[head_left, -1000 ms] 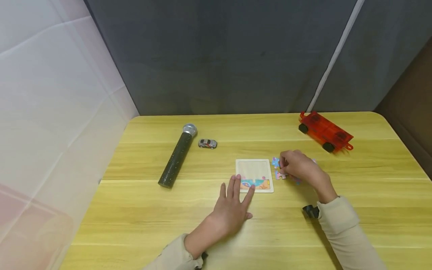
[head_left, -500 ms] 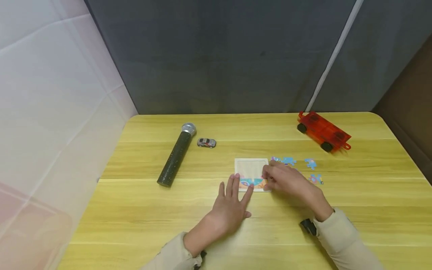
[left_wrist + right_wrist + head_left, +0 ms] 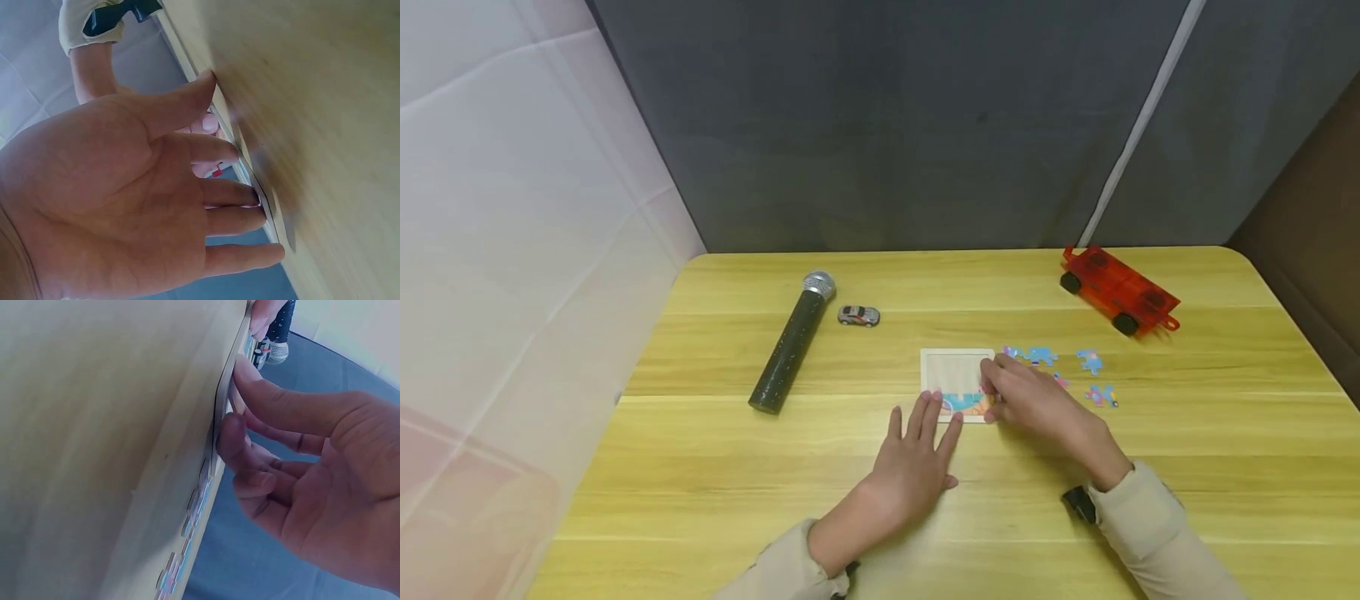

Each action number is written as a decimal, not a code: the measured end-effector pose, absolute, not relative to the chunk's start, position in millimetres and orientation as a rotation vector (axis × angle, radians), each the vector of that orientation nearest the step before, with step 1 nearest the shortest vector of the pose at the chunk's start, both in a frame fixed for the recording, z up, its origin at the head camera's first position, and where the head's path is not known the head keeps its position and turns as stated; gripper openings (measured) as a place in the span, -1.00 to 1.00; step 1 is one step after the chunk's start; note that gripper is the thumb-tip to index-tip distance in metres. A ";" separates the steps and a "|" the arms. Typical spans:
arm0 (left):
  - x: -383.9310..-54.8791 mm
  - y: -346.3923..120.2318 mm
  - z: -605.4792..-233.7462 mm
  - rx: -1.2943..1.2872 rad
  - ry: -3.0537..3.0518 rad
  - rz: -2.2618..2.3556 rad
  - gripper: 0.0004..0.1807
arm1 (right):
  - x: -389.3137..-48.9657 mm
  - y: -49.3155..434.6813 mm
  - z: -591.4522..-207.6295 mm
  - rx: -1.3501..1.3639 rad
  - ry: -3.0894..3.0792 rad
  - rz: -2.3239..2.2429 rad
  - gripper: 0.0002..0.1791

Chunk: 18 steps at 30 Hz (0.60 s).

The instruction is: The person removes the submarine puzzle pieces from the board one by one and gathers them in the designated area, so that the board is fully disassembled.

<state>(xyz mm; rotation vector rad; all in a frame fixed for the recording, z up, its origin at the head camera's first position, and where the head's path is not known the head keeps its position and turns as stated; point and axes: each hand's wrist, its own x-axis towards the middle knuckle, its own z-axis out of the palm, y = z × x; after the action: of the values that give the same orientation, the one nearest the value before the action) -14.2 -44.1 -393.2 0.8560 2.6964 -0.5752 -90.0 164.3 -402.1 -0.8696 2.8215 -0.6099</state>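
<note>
A small square puzzle frame (image 3: 957, 354) lies on the table, its lower part filled with a teal and orange picture. My left hand (image 3: 912, 467) rests flat with fingers spread, the fingertips on the frame's near left side. In the left wrist view, the straight fingers (image 3: 234, 222) reach the frame's edge. My right hand (image 3: 1043, 406) is at the frame's right side. Its thumb and fingers pinch a thin puzzle piece (image 3: 235, 400), largely hidden by them, at the tray edge. Several loose blue and pink puzzle pieces (image 3: 1090, 361) lie beyond that hand.
A black microphone (image 3: 792, 346) lies at left with a small toy car (image 3: 859, 315) beside its head. Toward the back right lies a red toy wagon chassis (image 3: 1118, 290) with black wheels. A dark partition (image 3: 880, 125) stands behind the wooden table (image 3: 700, 467).
My right hand has moved left from the loose pieces to the frame's right side, taking a puzzle piece along. The left fingers have shifted slightly on the frame.
</note>
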 end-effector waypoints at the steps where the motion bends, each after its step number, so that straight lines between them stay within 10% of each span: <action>1: -14.1 -44.2 -392.8 0.853 2.697 -0.575 -0.14 | -90.5 164.1 -402.1 -0.872 2.820 -0.618 -0.61; 18: -14.8 -44.5 -411.9 0.859 2.724 -0.593 -0.15 | -108.7 270.4 -374.4 -0.653 2.148 -1.027 -0.79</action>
<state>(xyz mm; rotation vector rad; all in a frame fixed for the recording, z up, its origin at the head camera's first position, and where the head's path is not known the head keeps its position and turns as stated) -14.8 -44.5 -411.9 0.8589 2.7245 -0.5928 -108.7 270.4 -374.4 -0.6531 2.1484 -1.0271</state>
